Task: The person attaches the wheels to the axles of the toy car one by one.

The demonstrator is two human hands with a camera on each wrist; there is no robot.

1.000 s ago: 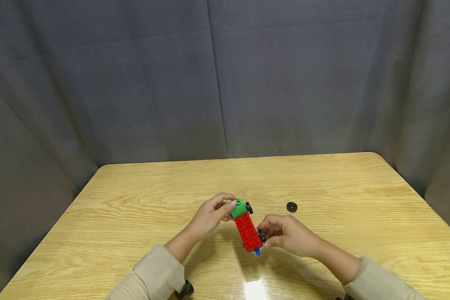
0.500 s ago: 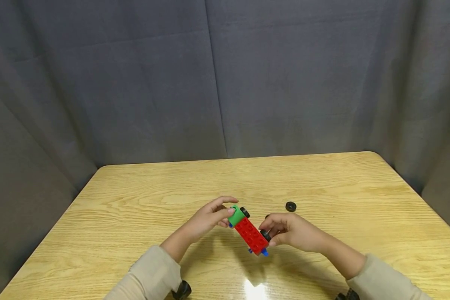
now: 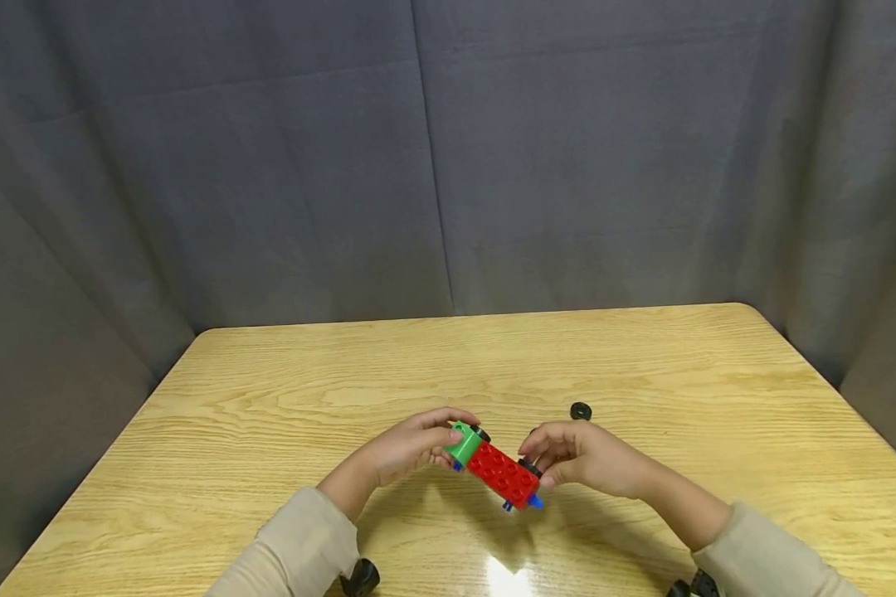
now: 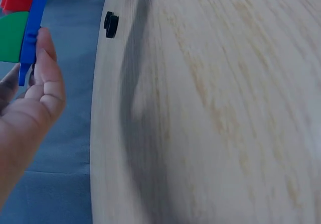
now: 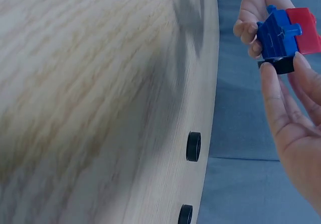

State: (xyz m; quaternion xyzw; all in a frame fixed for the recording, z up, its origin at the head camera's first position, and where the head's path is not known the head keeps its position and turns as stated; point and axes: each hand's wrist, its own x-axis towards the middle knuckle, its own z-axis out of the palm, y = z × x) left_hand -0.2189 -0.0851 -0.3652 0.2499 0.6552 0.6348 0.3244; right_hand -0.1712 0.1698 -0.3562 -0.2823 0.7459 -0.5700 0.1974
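Observation:
A toy car of building bricks is held above the table. It has a green brick (image 3: pixel 463 446) at one end, a red studded brick (image 3: pixel 504 474) and a blue base (image 4: pixel 33 28). My left hand (image 3: pixel 411 448) grips the green end, thumb on top of the green brick. At the red end, my right hand (image 3: pixel 590 460) pinches a black wheel (image 5: pixel 279 65) between thumb and fingers, against the side of the blue base. Another black wheel (image 3: pixel 480 433) sits at the green end on the same side. Bare blue axle ends (image 3: pixel 508 505) stick out opposite.
A loose black wheel (image 3: pixel 581 411) lies on the wooden table (image 3: pixel 306 373) beyond my right hand. The right wrist view shows a second loose wheel (image 5: pixel 185 214) near it. Grey curtains (image 3: pixel 328 166) hang behind the table's far edge.
The car has turned, its red end swinging right and its green end coming nearer. My left hand has moved slightly down and left with it. The right hand keeps its pinch on the wheel.

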